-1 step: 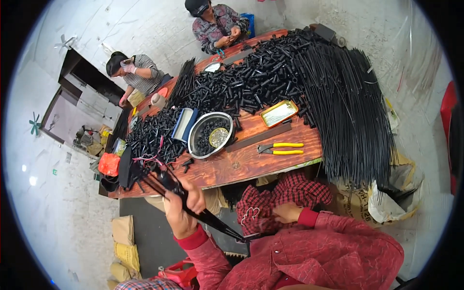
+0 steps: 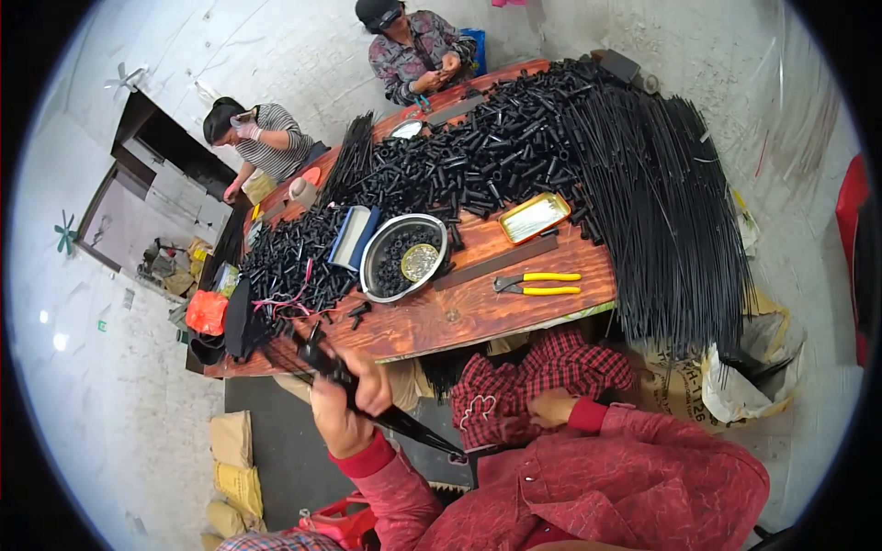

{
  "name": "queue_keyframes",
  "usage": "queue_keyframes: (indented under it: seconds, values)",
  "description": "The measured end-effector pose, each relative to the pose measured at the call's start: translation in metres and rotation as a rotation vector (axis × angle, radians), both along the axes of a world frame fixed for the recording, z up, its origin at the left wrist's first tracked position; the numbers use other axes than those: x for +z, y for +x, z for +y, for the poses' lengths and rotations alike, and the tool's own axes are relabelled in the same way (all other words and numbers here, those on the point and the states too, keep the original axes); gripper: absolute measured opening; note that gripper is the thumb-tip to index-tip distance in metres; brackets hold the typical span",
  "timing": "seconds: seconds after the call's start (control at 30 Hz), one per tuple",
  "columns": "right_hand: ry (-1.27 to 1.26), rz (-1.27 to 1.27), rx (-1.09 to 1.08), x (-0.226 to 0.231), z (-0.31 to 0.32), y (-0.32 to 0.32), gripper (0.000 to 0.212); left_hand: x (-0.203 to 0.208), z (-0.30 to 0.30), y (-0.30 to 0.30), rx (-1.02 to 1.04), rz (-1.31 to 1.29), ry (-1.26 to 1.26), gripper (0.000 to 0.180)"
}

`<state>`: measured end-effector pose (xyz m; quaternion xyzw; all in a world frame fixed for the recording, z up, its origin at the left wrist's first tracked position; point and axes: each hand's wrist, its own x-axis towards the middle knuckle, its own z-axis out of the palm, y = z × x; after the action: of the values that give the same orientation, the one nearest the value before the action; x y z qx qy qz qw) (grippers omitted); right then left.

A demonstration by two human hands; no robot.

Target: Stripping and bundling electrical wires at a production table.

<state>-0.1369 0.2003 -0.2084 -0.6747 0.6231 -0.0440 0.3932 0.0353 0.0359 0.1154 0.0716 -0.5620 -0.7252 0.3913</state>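
Note:
My left hand is closed around a bundle of thin black rods, with thicker black pieces at its upper end. The bundle slants from the table's near left edge down toward my jacket, and its upper end is smeared by motion. My right hand lies on a red and black checked cloth below the table's near edge, its fingers loosely extended and partly hard to make out. Both my sleeves are red.
On the wooden table are a heap of black tubes, long black rods, a metal bowl, yellow-handled pliers, a yellow-rimmed tray and a blue box. Two people sit beyond it.
My left hand and the bundle's upper end have shifted slightly downward. My right hand has moved a little to the right on the checked cloth.

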Motion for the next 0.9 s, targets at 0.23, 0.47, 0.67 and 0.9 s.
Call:
queue_keyframes:
  seconds: [0.23,0.47,0.67,0.9]
  values:
    - [0.438,-0.087,0.043,-0.004,-0.003,0.003,0.033,-0.001,-0.031,0.078,-0.014,0.377,-0.169,0.036]
    - [0.372,-0.140,-0.256,-0.009,0.013,0.017,0.038,-0.054,-0.070,0.072,0.324,0.563,0.187,0.038]
    - [0.017,-0.329,-0.505,0.022,0.002,0.043,0.043,-0.103,-0.085,0.076,0.275,0.694,0.482,0.037]
    - [-0.432,-0.879,-0.502,0.157,-0.014,0.049,0.068,-0.140,-0.056,0.059,0.229,0.719,0.652,0.037]
